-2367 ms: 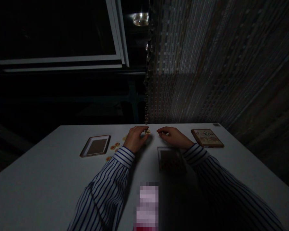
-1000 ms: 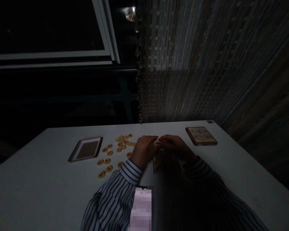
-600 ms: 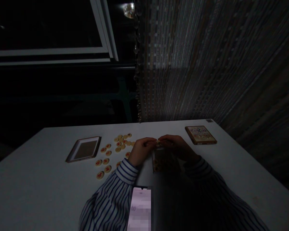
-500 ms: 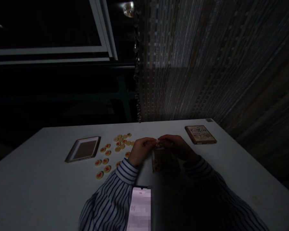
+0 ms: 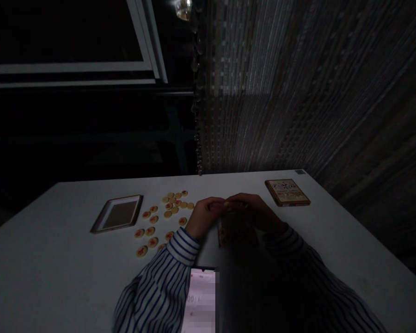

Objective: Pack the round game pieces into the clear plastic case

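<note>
My left hand [image 5: 208, 215] and my right hand [image 5: 254, 210] meet at the fingertips over the middle of the table. Between them, mostly covered by fingers, shows a sliver of a pale round xiangqi piece [image 5: 227, 203]. Both hands are closed on it. Just below them lies a dark tray or board [image 5: 237, 236] in deep shadow, with round pieces on it that I can barely make out. Left of my left hand, several loose xiangqi pieces [image 5: 153, 242] are scattered, some with red characters up and some plain.
An open shallow box lid [image 5: 119, 215] lies at the left of the white table [image 5: 72, 277]. A printed box or booklet [image 5: 287, 192] sits at the far right. A lit phone [image 5: 201, 300] lies near my left forearm. Behind the table hangs a string curtain [image 5: 249, 115].
My fingers have closed further over the piece, so less of it shows. The scene has shifted slightly with my head; the loose pieces have stayed put.
</note>
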Tool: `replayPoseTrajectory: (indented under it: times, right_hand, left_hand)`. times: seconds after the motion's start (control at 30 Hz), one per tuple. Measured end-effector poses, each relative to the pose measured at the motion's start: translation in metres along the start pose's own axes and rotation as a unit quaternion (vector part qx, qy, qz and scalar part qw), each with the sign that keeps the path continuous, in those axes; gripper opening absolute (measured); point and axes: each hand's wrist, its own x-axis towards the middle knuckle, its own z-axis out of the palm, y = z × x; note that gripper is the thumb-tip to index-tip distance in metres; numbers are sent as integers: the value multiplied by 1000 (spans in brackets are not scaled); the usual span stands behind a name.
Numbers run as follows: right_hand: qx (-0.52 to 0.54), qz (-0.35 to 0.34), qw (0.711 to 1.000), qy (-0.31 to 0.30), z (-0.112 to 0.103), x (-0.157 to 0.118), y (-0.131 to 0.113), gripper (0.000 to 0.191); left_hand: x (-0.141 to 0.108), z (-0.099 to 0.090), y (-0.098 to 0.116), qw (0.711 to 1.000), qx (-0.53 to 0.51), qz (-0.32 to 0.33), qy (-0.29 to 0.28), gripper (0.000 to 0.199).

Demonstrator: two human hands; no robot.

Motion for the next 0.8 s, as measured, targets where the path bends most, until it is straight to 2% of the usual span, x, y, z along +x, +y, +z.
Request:
replayPoseTrajectory:
  times: [0.27, 0.53, 0.8]
  right_hand:
    - [-30, -21, 999, 16, 0, -2, 2, 24]
    - [-111, -97, 989, 0, -3, -1, -4, 28]
    - [-170, -111, 979, -9, -2, 0, 6, 31]
  left_hand:
    - [2, 0, -7, 999, -49, -2, 18, 27]
    - [2, 2, -7, 994, -102, -26, 22, 25]
    - [0, 3, -4, 995, -85, -35, 34, 21]
